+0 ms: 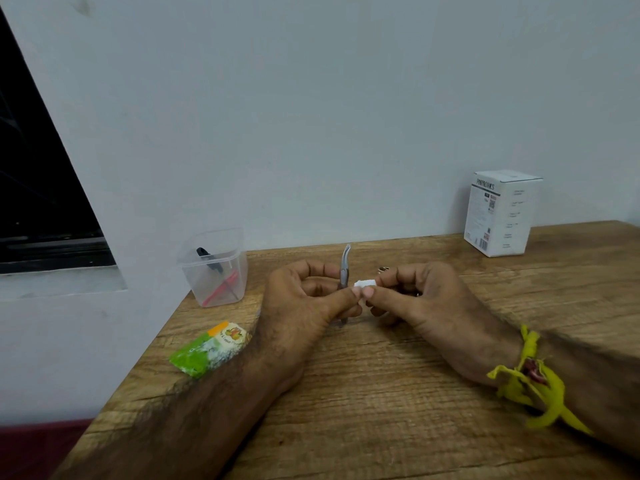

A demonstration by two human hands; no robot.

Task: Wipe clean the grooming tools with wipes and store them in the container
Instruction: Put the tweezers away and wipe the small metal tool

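My left hand (304,299) holds silver curved-tip tweezers (345,263) upright above the wooden table (381,393), the tip pointing up. My right hand (422,299) pinches a small folded white wipe (364,284) right beside the tweezers' shaft, at my left thumb. A clear plastic container (214,268) stands at the table's far left corner with a black tool and a red tool inside. A green and white wipe sachet (209,349) lies on the table by my left forearm.
A white printed carton (502,213) stands at the back right against the wall. A small metallic thing (382,269) peeks out behind my right fingers. The table's left edge runs diagonally near the sachet. A dark window sits at far left.
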